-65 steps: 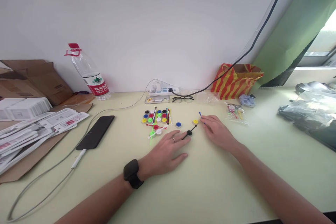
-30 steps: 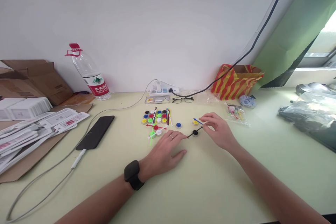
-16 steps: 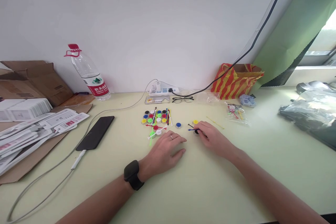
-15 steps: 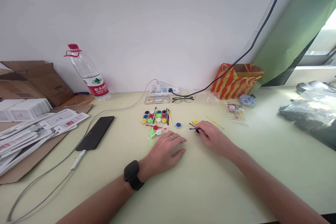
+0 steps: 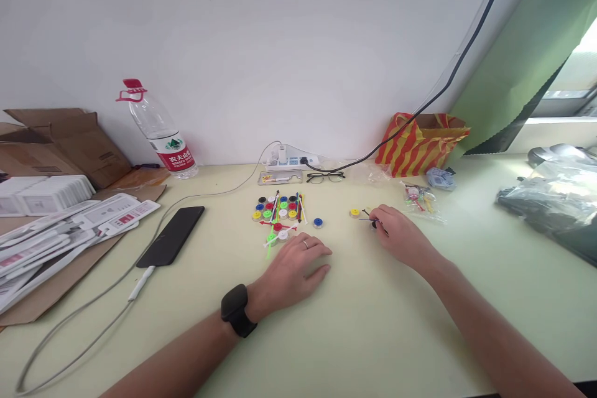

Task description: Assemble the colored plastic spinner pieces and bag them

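My right hand (image 5: pixel 398 235) is pinched on a small black disc (image 5: pixel 374 222) with thin black and blue sticks through it, low over the table. Just left of it lies a yellow disc (image 5: pixel 355 212). A blue disc (image 5: pixel 318 222) lies alone further left. My left hand (image 5: pixel 293 264), with a ring and a black wristwatch (image 5: pixel 237 311), rests palm down with its fingers flat and holds nothing. Beyond its fingertips sit a group of coloured discs and sticks (image 5: pixel 280 206) and a few discs crossed by red, white and green sticks (image 5: pixel 278 232).
A black phone (image 5: pixel 171 235) with a white cable lies at the left, beside white packs on cardboard (image 5: pixel 51 224). At the wall stand a water bottle (image 5: pixel 158 134), a power strip (image 5: pixel 289 161), glasses (image 5: pixel 325 177) and a striped bag (image 5: pixel 420 140). A clear parts bag (image 5: pixel 420 199) lies right.
My right hand has slid to the right, taking the black disc with its sticks along; the yellow disc now lies slightly further right. My left hand has stayed where it was.
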`<state>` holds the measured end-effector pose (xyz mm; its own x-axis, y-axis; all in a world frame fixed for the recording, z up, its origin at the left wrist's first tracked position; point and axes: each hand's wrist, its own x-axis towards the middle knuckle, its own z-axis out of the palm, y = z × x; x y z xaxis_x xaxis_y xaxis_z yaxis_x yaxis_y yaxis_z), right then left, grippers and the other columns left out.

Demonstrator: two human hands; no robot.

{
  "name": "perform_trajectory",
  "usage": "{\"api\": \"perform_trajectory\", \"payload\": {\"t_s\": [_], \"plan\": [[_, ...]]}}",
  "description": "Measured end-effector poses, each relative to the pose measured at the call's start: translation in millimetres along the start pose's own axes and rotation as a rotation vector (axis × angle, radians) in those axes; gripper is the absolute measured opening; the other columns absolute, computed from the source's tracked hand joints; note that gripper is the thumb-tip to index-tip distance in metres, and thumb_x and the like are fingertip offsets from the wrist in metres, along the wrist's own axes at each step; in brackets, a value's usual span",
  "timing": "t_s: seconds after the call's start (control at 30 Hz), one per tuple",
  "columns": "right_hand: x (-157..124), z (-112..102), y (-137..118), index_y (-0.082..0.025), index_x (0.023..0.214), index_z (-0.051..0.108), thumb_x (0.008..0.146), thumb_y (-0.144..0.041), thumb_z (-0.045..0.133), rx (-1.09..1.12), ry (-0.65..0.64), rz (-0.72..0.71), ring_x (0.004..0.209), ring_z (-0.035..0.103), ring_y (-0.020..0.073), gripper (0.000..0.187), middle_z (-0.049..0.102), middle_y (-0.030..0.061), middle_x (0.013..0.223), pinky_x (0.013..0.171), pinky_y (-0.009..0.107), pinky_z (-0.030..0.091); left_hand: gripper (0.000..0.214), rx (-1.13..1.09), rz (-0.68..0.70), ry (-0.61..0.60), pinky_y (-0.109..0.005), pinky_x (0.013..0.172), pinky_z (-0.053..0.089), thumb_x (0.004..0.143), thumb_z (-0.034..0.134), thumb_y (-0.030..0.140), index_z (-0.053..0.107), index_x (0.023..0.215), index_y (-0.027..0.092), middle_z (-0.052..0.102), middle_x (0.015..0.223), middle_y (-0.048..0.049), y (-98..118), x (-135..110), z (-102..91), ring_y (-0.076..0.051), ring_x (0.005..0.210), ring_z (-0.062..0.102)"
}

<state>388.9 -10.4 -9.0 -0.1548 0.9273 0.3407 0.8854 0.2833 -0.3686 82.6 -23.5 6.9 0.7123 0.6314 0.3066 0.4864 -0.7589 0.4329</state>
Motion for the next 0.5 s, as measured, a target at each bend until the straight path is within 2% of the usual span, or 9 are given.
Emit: {"api": "perform_trajectory", "payload": {"t_s": [0.17, 0.27, 0.37, 0.5], "plan": [[2, -2, -14, -0.024, 0.1, 0.065, 0.099, -0.019, 0.046, 0.087, 0.182, -0.104, 0.093, 0.062, 0.0273, 0.019, 0.065, 0.0108, 0.102, 0.081, 0.042, 0.051, 0.021, 0.001, 0.008, 0.015, -0.043, 0.093, 0.053, 0.097, 0.061, 0.022, 0.067, 0.117, 0.025, 0.071, 0.113, -0.0065, -1, 0, 1.3, -0.026, 0.108, 0.063], [0, -2, -28, -0.026, 0.1, 0.071, 0.102, -0.029, 0.05, 0.082, 0.269, -0.131, 0.089, 0.061, 0.0277, 0.021, 0.065, 0.0093, 0.09, 0.082, 0.044, 0.05, 0.021, 0.0, 0.012, 0.018, -0.043, 0.092, 0.053, 0.097, 0.062, 0.022, 0.068, 0.116, 0.025, 0.071, 0.112, -0.0065, -2, 0, 2.1, -0.026, 0.107, 0.064], [-4, 1, -42, -0.026, 0.101, 0.07, 0.101, -0.033, 0.053, 0.177, 0.262, -0.093, 0.077, 0.061, 0.024, 0.018, 0.067, 0.0061, 0.081, 0.078, 0.042, 0.05, 0.021, 0.005, 0.008, 0.013, -0.043, 0.093, 0.053, 0.097, 0.062, 0.022, 0.067, 0.116, 0.025, 0.071, 0.113, -0.0063, -2, 0, 2.3, -0.026, 0.108, 0.063], [-7, 4, -56, -0.025, 0.1, 0.064, 0.1, -0.035, 0.054, 0.406, 0.172, -0.07, 0.079, 0.064, 0.0224, 0.014, 0.071, 0.0062, 0.09, 0.075, 0.037, 0.055, 0.02, 0.004, 0.01, 0.013, -0.043, 0.092, 0.053, 0.097, 0.061, 0.022, 0.068, 0.116, 0.025, 0.071, 0.112, -0.0065, -2, 0, 2.2, -0.026, 0.107, 0.063]]}}
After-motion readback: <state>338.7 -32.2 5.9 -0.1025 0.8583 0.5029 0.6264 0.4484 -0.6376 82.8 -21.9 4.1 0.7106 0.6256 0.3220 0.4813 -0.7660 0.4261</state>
